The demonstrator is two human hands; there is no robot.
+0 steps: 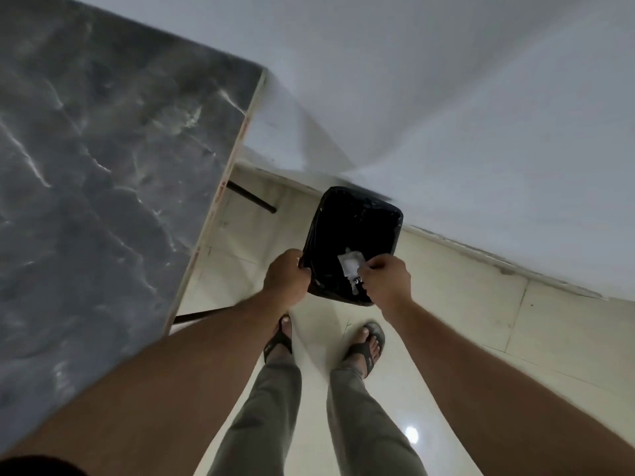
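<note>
A rectangular bin lined with a black plastic bag stands on the floor against the wall, in front of my feet. My left hand grips the bag's rim at the bin's near left corner. My right hand pinches a small clear plastic wrapper with a bit of dark print, held over the bin's near edge. The inside of the bin is dark and its contents cannot be made out.
A dark grey marble-patterned table fills the left side, with its black metal legs beside the bin. A white wall runs behind the bin. The floor is glossy cream tile. My sandalled feet stand just short of the bin.
</note>
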